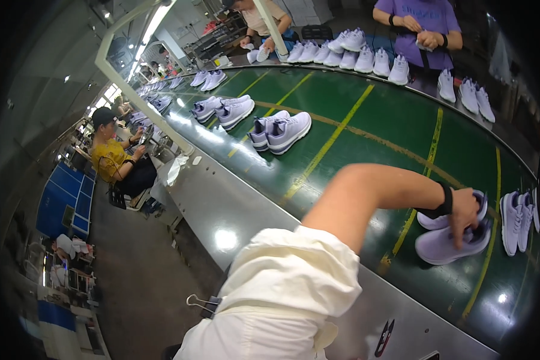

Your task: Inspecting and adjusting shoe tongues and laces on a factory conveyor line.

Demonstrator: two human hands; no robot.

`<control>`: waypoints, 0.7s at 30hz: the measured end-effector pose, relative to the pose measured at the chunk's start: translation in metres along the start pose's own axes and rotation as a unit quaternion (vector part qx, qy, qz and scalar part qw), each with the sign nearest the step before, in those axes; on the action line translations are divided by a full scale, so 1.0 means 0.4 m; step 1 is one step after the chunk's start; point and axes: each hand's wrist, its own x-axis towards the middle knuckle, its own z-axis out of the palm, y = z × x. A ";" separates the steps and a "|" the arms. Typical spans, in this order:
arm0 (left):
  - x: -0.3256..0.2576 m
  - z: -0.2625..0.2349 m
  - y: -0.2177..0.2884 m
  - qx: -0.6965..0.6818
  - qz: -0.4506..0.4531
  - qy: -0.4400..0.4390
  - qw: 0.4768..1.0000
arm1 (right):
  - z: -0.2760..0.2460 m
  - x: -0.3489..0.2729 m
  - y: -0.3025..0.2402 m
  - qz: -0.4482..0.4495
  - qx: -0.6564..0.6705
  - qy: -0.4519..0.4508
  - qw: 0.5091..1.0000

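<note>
My bare left arm, in a rolled white sleeve, stretches across to the right over the green conveyor belt (pixel 342 147). My left hand (pixel 464 211), with a black band at the wrist, is closed on a pair of pale lilac sneakers, its fingers down at their openings. The nearer sneaker (pixel 444 247) partly covers the farther sneaker (pixel 431 223); both sit at belt level, toes toward the left. Just right of them another pair of sneakers (pixel 513 222) stands on the belt. My right hand is not in view.
Thread snips (pixel 385 338) lie on the metal ledge (pixel 222 204) along the belt. More sneaker pairs (pixel 288 132) stand farther left, and a row of sneakers (pixel 366 59) lines the far edge. Co-workers (pixel 423 30) work across the belt; another person (pixel 111 150) sits at left.
</note>
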 end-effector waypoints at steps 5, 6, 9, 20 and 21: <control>-0.311 -0.178 0.282 0.126 0.367 -0.127 0.913 | -0.018 0.054 -0.082 0.035 -0.019 0.037 0.999; -0.367 -0.191 0.338 0.124 0.416 -0.155 0.888 | -0.023 0.064 -0.093 0.037 -0.022 0.038 0.998; -0.533 -0.185 0.474 0.148 0.497 -0.184 0.835 | -0.035 0.076 -0.110 0.044 -0.035 0.036 0.998; -0.887 -0.155 0.709 -0.182 0.127 0.031 0.974 | -0.026 0.081 -0.093 0.110 -0.088 0.010 0.990; -0.900 -0.141 0.717 -0.149 0.090 0.076 0.982 | -0.014 0.098 -0.103 0.165 0.080 0.036 0.982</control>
